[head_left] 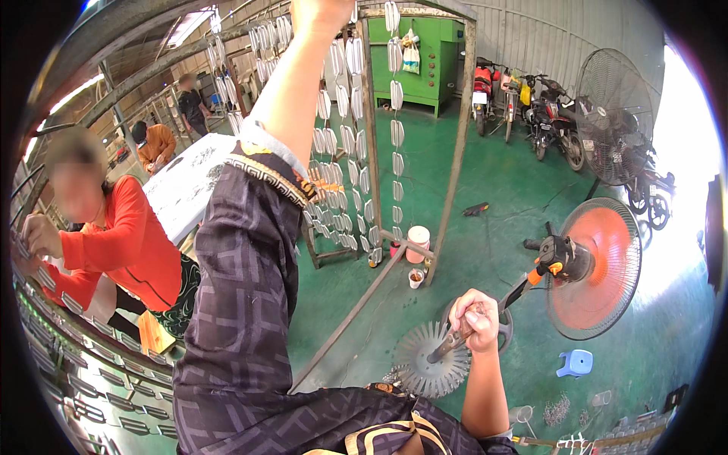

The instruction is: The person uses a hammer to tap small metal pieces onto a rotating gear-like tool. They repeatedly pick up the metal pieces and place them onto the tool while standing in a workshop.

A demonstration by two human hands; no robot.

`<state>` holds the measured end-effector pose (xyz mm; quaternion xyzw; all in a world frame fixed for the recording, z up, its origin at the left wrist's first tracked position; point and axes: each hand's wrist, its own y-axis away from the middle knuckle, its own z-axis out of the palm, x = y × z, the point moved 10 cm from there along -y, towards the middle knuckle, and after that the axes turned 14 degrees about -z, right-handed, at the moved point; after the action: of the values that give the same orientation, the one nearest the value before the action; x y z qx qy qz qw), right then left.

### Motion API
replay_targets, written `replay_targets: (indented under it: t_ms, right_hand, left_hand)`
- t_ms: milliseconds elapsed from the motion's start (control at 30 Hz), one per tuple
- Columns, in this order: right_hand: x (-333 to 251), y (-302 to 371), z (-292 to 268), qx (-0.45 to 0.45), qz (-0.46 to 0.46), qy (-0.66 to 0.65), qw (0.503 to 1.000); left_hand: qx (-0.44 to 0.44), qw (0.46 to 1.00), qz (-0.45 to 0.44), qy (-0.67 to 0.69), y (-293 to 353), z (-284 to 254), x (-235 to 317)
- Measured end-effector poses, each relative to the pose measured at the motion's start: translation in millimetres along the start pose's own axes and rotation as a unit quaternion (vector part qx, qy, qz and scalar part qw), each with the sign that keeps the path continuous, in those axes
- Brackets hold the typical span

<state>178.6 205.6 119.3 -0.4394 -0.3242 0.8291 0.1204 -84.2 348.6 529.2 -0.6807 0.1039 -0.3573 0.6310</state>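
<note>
My left arm stretches up to the top edge, where my left hand (322,14) is partly cut off, so its fingers and anything in them are hidden. It is close to the top of hanging strings of silvery oval metal links (354,57). At the lower right my right hand (476,318) is closed around a dark, worn metal tool (447,346), whose rod-like end points down and left. The tool's exact kind does not show. Below it, lower down, is a grey slotted metal disc (428,360).
A metal rack frame (455,144) stands ahead, with a pink bucket (418,241) by its foot. To the right are an orange fan (595,265) and a blue stool (575,363). A person in an orange-red top (129,235) works at the left. Motorbikes (550,121) stand behind.
</note>
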Motion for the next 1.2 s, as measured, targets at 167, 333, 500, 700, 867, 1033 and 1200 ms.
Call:
replay_targets:
  t_ms: [167, 333, 500, 700, 867, 1033, 1200]
  right_hand:
    - [0.9, -2.1, -7.2, 0.011, 0.006, 0.001, 1.0]
    - [-1.9, -2.5, -9.7, 0.013, -0.032, 0.0, 0.999]
    - [5.6, -3.5, -10.7, 0.022, -0.002, 0.021, 1.0]
    - [8.0, -11.5, -8.8, 0.013, 0.018, 0.036, 0.999]
    - [13.6, -14.6, -6.9, -0.012, 0.031, 0.044, 0.998]
    - [14.9, -17.5, -7.9, -0.015, 0.033, 0.035, 0.999]
    - [15.8, -19.1, -7.0, -0.025, 0.025, 0.056, 0.998]
  left_hand:
    - [-0.15, 0.975, -0.164, -0.027, 33.1, -13.0, -3.2]
    - [-0.299, 0.927, -0.218, -0.06, 108.6, -27.3, -32.9]
    - [-0.405, 0.878, -0.251, 0.053, 217.4, -46.6, -67.2]
    - [-0.552, 0.722, -0.387, 0.154, 386.7, -58.6, -103.8]
    - [-0.599, 0.664, -0.414, 0.171, 518.1, -80.6, -112.7]
    - [-0.657, 0.656, -0.339, 0.153, 605.8, -97.4, -101.9]
    - [-0.705, 0.634, -0.286, 0.137, 657.7, -106.6, -88.2]
